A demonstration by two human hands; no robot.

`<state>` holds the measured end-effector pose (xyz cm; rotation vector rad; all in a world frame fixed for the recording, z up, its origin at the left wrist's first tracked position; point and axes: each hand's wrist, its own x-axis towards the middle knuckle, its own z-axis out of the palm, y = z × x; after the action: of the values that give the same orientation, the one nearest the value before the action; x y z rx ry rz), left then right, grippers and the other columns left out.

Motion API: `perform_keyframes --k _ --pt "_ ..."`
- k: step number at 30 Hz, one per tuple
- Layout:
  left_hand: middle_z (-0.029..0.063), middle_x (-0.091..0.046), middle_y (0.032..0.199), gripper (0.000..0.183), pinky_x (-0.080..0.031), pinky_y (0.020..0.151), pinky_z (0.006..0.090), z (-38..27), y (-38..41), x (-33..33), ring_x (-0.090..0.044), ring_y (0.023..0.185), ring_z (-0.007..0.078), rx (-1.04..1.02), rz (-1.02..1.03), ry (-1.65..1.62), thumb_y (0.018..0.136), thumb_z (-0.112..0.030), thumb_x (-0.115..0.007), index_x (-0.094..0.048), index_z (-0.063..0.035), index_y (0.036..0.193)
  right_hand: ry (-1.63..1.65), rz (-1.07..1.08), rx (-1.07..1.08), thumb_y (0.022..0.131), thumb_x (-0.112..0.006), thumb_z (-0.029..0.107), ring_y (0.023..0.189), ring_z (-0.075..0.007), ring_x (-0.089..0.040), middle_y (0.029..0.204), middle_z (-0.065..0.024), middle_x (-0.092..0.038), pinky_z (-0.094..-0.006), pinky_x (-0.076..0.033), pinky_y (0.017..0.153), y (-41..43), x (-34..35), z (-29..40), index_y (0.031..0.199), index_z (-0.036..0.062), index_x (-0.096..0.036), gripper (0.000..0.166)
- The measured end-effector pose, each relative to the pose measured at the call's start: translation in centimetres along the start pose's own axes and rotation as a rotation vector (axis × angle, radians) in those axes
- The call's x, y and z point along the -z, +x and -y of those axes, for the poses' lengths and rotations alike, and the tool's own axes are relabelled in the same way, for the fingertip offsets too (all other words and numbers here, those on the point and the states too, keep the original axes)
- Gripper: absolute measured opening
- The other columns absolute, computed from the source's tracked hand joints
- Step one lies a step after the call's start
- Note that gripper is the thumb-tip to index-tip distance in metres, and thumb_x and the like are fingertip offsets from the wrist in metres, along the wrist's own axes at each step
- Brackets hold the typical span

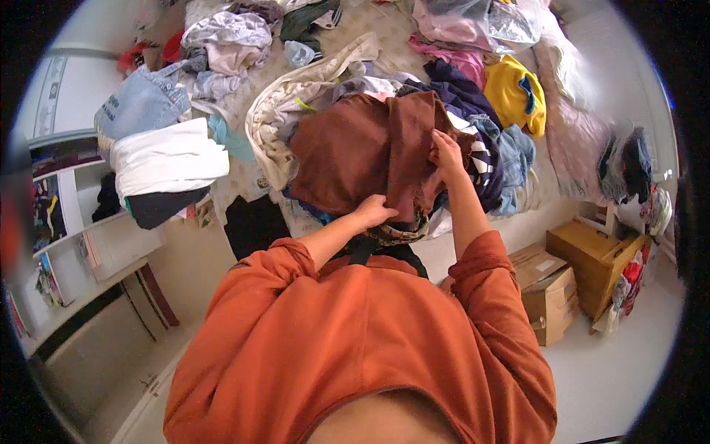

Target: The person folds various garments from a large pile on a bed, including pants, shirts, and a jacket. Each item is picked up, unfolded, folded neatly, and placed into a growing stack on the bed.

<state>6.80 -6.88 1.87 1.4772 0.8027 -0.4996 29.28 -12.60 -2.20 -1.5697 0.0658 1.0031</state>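
A brown cloth garment (344,150) lies spread over a heap of mixed clothes in front of me, partly folded over on its right side. My left hand (377,213) is at its near edge, thumb and fingers on the fabric. My right hand (446,152) pinches the garment's right edge between thumb and fingers. Beneath and beside it are a cream patterned cloth (266,122), a navy garment (463,89), a black-and-white striped piece (481,161) and blue denim (516,150). A yellow garment (513,94) lies behind on the right.
At the left, folded white cloth (169,155) rests on dark cloth, beside a light denim piece (144,102). White shelves (72,194) stand further left. A cardboard box (546,294) and a wooden cabinet (588,266) are on the floor at right. Black cloth (255,225) hangs at the near edge.
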Motion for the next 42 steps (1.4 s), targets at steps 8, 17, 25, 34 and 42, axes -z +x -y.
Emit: perform_keyframes --k 8,17,25,34,42 --pt "0.0171 -0.061 0.077 0.034 -0.044 0.066 0.0419 1.3 -1.6 1.0 -0.057 0.076 0.0352 -0.117 -0.372 0.323 0.072 -0.035 -0.063 -0.060 -0.0021 0.079 -0.215 -0.037 0.042 0.081 -0.061 0.021 0.061 -0.0073 -0.050 0.073 0.0001 -0.055 -0.0206 -0.041 0.052 -7.9 0.0 -3.1 0.095 0.0032 -0.058 0.023" --pt "0.0101 -0.060 0.067 0.024 -0.045 0.059 0.0372 5.9 -3.4 5.8 -0.058 0.066 0.0288 -0.112 -0.967 0.016 0.071 -0.029 -0.063 -0.057 -0.0064 0.073 -0.547 -0.293 0.140 0.066 -0.075 0.031 0.081 -0.0205 -0.054 0.088 -0.0102 -0.056 -0.0299 -0.043 0.073 -11.6 2.0 -9.5 0.099 -0.0025 -0.051 0.053" --pt "0.0092 -0.056 0.103 0.039 -0.043 0.073 0.0354 14.7 -2.9 12.5 -0.054 0.087 0.0229 0.483 -0.821 -0.807 0.070 -0.018 -0.066 -0.054 -0.0029 0.104 -1.057 -0.182 0.671 0.062 -0.073 0.021 0.093 -0.0327 -0.048 0.096 -0.0134 -0.050 -0.0382 -0.042 0.078 -15.5 -5.0 -2.5 0.100 0.0048 -0.049 0.048" --pt "0.0030 -0.056 0.077 0.013 -0.043 0.059 0.0259 6.4 -9.5 12.0 -0.053 0.066 0.0144 -0.046 -0.747 -1.050 0.073 -0.002 -0.052 -0.051 -0.0074 0.085 -0.925 0.427 0.833 0.064 -0.070 0.019 0.098 -0.0312 -0.048 0.106 -0.0123 -0.048 -0.0364 -0.043 0.082 -19.6 -15.4 -1.7 0.118 0.0064 -0.040 0.063" --pt "0.0005 -0.054 0.081 0.014 -0.043 0.068 0.0260 1.5 -13.8 10.7 -0.052 0.072 0.0121 -0.191 -0.454 -0.921 0.079 -0.010 -0.053 -0.049 -0.0077 0.092 -0.872 0.367 0.748 0.074 -0.056 0.013 0.069 -0.0356 -0.058 0.079 -0.0170 -0.061 -0.0433 -0.047 0.058 -20.6 -18.9 -3.8 0.118 0.0087 -0.041 0.047"
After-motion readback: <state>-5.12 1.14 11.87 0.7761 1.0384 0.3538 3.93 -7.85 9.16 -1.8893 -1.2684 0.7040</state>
